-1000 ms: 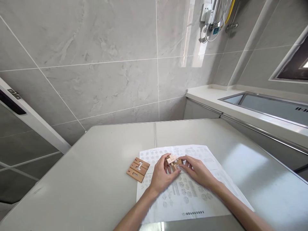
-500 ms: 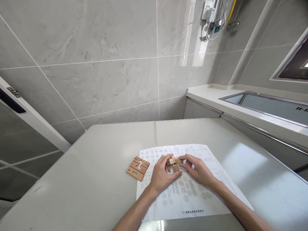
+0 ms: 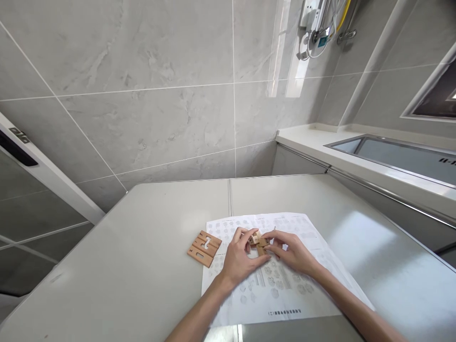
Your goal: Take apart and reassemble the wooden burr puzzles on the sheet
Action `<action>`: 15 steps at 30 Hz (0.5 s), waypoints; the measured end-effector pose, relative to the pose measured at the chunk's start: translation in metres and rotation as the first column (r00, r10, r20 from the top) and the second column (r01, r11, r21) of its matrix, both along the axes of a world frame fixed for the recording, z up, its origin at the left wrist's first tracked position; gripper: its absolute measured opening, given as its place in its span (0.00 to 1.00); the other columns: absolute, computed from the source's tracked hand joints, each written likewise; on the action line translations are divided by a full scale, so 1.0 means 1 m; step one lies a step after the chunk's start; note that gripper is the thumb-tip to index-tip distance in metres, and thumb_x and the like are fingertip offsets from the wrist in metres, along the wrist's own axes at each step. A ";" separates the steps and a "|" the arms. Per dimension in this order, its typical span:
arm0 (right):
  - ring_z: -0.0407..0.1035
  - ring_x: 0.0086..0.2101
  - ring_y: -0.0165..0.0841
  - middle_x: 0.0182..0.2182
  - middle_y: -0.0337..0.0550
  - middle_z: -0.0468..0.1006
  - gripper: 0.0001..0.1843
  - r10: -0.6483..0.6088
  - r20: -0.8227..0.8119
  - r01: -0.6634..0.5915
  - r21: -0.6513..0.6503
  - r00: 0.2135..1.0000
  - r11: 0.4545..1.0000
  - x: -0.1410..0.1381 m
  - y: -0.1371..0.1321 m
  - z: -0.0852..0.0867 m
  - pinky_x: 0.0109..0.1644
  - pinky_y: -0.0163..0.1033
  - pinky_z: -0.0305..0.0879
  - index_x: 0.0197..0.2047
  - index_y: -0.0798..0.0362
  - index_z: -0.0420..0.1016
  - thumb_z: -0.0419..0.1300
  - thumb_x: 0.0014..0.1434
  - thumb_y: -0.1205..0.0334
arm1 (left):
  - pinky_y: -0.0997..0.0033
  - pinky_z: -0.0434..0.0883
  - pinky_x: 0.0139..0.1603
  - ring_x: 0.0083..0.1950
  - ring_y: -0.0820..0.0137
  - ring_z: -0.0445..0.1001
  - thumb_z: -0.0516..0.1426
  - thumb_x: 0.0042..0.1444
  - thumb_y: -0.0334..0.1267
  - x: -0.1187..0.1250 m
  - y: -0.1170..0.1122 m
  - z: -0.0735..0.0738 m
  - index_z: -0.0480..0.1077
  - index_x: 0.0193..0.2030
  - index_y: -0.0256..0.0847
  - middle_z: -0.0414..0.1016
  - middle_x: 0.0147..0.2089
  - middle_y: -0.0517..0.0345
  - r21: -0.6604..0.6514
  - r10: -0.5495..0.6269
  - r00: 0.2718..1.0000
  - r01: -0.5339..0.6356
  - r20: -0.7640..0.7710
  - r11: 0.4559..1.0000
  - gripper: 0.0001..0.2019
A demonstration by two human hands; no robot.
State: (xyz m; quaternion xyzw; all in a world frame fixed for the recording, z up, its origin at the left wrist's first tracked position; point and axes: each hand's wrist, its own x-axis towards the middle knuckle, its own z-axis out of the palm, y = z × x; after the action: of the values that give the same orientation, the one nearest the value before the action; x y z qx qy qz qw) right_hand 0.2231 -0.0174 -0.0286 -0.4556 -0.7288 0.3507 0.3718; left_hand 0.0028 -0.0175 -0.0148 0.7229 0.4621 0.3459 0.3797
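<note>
Can read "2" on near plank (image 3: pixel 207 260), likely "1" on far plank (image 3: pixel 214 240), left of grip, but not gripped block's (image 3: pixel 254 240) mark or underlying sheet's (image 3: pixel 299 299) print.

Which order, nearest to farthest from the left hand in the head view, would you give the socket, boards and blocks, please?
1. Blocks: held by the left hand.
2. Boards: to its left.
3. Socket: on the wall, upper right.

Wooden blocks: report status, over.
Left hand and right hand holding wooden blocks. Blocks over printed sheet, partly hidden. Slotted boards off left, not in the way.
</note>
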 end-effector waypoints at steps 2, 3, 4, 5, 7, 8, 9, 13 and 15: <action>0.71 0.27 0.36 0.32 0.40 0.82 0.11 -0.003 -0.019 0.003 -0.011 1.000 1.000 0.000 0.000 0.000 0.35 0.42 0.68 0.52 0.44 0.82 0.62 0.69 0.54 | 0.66 0.71 0.40 0.36 0.69 0.69 0.73 0.51 0.50 0.000 0.000 0.000 0.73 0.66 0.54 0.72 0.55 0.55 -0.002 -0.007 1.000 0.007 0.012 1.000 0.34; 0.72 0.27 0.36 0.32 0.41 0.82 0.12 -0.003 -0.030 0.002 -0.017 1.000 1.000 0.000 0.000 0.000 0.35 0.42 0.68 0.52 0.44 0.82 0.63 0.69 0.53 | 0.66 0.72 0.40 0.35 0.70 0.68 0.73 0.51 0.50 0.000 0.000 0.000 0.73 0.66 0.54 0.73 0.54 0.55 -0.011 -0.015 1.000 0.015 0.018 1.000 0.35; 0.71 0.26 0.36 0.31 0.40 0.82 0.12 0.000 -0.040 0.000 -0.023 0.999 1.000 0.000 0.000 -0.001 0.35 0.42 0.68 0.52 0.45 0.81 0.63 0.69 0.52 | 0.66 0.72 0.39 0.35 0.70 0.68 0.73 0.51 0.49 0.000 0.000 0.000 0.73 0.67 0.53 0.74 0.53 0.55 -0.024 -0.020 0.999 0.021 0.028 0.999 0.35; 0.71 0.26 0.36 0.29 0.40 0.81 0.13 0.002 -0.049 -0.003 -0.027 0.999 1.000 0.000 0.001 -0.001 0.35 0.42 0.68 0.52 0.45 0.81 0.63 0.69 0.51 | 0.66 0.72 0.39 0.36 0.70 0.69 0.73 0.51 0.49 0.000 0.000 0.000 0.72 0.67 0.52 0.75 0.52 0.55 -0.039 -0.022 0.999 0.023 0.042 0.999 0.36; 0.69 0.26 0.36 0.27 0.39 0.78 0.15 -0.003 -0.068 0.000 -0.032 0.998 0.999 -0.001 0.001 -0.001 0.35 0.42 0.67 0.52 0.47 0.80 0.61 0.70 0.48 | 0.67 0.72 0.40 0.37 0.69 0.70 0.73 0.51 0.48 0.001 0.001 0.000 0.72 0.67 0.50 0.76 0.52 0.54 -0.066 -0.012 0.997 0.017 0.078 0.998 0.36; 0.68 0.26 0.36 0.25 0.38 0.76 0.17 -0.014 -0.080 0.010 -0.043 0.997 0.999 -0.001 0.001 -0.001 0.35 0.42 0.66 0.53 0.48 0.80 0.59 0.71 0.46 | 0.67 0.73 0.40 0.38 0.69 0.70 0.74 0.50 0.47 0.001 0.001 0.000 0.73 0.66 0.49 0.77 0.53 0.54 -0.080 -0.004 0.995 0.012 0.101 0.997 0.36; 0.66 0.26 0.35 0.24 0.37 0.73 0.20 -0.030 -0.094 0.024 -0.061 0.995 0.998 -0.001 0.001 0.000 0.34 0.41 0.64 0.55 0.49 0.78 0.56 0.73 0.45 | 0.67 0.73 0.41 0.39 0.69 0.71 0.74 0.50 0.46 0.001 0.002 0.001 0.73 0.66 0.48 0.77 0.54 0.53 -0.095 0.004 0.991 0.008 0.130 0.995 0.36; 0.61 0.25 0.34 0.23 0.33 0.67 0.24 -0.054 -0.122 0.036 -0.144 0.991 0.989 -0.003 0.002 -0.001 0.32 0.39 0.60 0.61 0.49 0.72 0.51 0.75 0.42 | 0.66 0.74 0.45 0.41 0.69 0.73 0.74 0.50 0.44 0.001 0.003 0.003 0.72 0.67 0.43 0.79 0.53 0.50 -0.189 0.006 0.958 0.050 0.285 0.981 0.37; 0.62 0.25 0.34 0.25 0.33 0.69 0.23 -0.010 -0.122 -0.009 -0.155 0.993 0.988 -0.003 0.001 -0.002 0.33 0.39 0.61 0.59 0.49 0.73 0.52 0.75 0.42 | 0.65 0.75 0.47 0.41 0.68 0.74 0.74 0.50 0.44 0.002 0.002 0.004 0.71 0.68 0.42 0.79 0.53 0.49 -0.237 -0.014 0.939 0.101 0.345 0.966 0.38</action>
State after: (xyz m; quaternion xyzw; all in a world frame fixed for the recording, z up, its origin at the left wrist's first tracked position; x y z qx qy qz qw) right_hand 0.2196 -0.0161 -0.0302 -0.4610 -0.6750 0.4337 0.3790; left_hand 0.0043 -0.0154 -0.0112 0.6116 0.4081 0.3931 0.5522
